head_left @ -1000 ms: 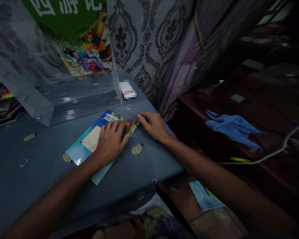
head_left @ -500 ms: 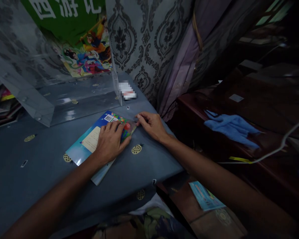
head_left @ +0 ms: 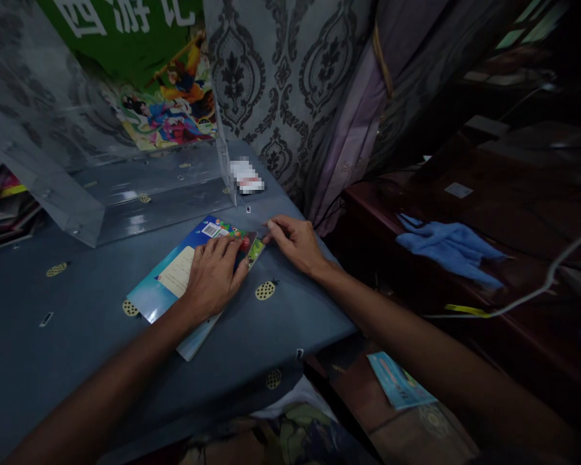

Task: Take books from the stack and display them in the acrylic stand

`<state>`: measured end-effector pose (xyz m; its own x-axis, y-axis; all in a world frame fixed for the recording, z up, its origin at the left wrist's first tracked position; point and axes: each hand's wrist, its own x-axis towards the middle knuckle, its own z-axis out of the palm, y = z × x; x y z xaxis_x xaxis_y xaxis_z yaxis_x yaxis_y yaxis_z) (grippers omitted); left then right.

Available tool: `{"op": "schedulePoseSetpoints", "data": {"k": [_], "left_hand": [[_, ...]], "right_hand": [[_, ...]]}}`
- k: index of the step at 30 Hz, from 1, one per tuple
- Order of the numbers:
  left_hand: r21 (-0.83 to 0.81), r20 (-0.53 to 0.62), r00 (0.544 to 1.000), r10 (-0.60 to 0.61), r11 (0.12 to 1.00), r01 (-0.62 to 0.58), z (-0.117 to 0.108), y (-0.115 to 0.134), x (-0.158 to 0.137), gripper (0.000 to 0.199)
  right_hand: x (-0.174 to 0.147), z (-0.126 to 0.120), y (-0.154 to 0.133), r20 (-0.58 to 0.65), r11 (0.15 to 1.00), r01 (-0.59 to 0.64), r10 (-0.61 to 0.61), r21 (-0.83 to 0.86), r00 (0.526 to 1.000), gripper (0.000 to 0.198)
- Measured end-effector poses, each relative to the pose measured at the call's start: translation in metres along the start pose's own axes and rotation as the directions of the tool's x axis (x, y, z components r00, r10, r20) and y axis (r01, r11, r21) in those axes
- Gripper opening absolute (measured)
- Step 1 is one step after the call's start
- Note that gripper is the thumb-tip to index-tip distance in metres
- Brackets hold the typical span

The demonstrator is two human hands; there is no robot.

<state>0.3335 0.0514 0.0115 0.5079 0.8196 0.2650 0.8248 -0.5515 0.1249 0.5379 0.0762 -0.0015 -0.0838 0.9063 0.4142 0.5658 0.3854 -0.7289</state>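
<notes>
A thin paperback book with a blue back cover, a pale text panel and a barcode lies at a slant on the patterned tablecloth. Across its middle rests my left hand, palm down with its fingers laid flat, the thumb near the right edge. At the far right corner, a strip of a green and yellow page shows from beneath the cover. Just beyond this corner is my right hand, thumb and forefinger pinched together. Whatever lies between those fingertips is too small to make out.
A clear acrylic stand holds a green picture book behind my hands. Stacked books sit at far left. A white box-like item lies beside the stand. To the right are a blue cloth and a white cable.
My left thumb has drawn in slightly toward the book. More of the green and yellow page corner is showing. My right hand stays almost in place, still pinched.
</notes>
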Motion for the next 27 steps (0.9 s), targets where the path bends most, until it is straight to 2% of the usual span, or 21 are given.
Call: {"op": "schedulePoseSetpoints", "data": {"k": [7,11,14,17,22,27], "left_hand": [[0.028,0.005,1.000,0.006,1.000,-0.006,0.000,0.001,0.000,0.038],[0.042,0.022,0.999,0.043,0.998,-0.044,-0.001,0.000,-0.001,0.039],[0.038,0.020,0.998,0.057,0.998,-0.058,-0.001,-0.001,-0.001,0.039],[0.026,0.013,0.998,0.056,0.998,-0.056,-0.001,-0.001,-0.001,0.040],[0.028,0.024,0.999,0.040,0.999,-0.040,-0.002,0.001,-0.002,0.041],[0.062,0.094,0.995,0.027,0.998,-0.033,-0.008,-0.013,0.002,0.039]], "right_hand": [[0.001,0.004,0.001,0.082,0.999,-0.036,0.035,0.011,0.996,0.029],[0.000,0.003,0.000,0.043,0.999,-0.033,0.033,0.011,0.999,0.028],[-0.001,0.002,-0.004,-0.034,0.999,-0.045,0.046,0.008,0.998,0.029],[-0.003,0.001,-0.007,-0.080,1.000,-0.012,0.010,-0.026,0.997,0.030],[-0.005,0.006,-0.004,0.088,0.986,0.067,-0.054,-0.150,0.995,0.028],[-0.011,0.008,-0.004,0.125,0.946,0.147,-0.115,-0.289,0.985,0.030]]}}
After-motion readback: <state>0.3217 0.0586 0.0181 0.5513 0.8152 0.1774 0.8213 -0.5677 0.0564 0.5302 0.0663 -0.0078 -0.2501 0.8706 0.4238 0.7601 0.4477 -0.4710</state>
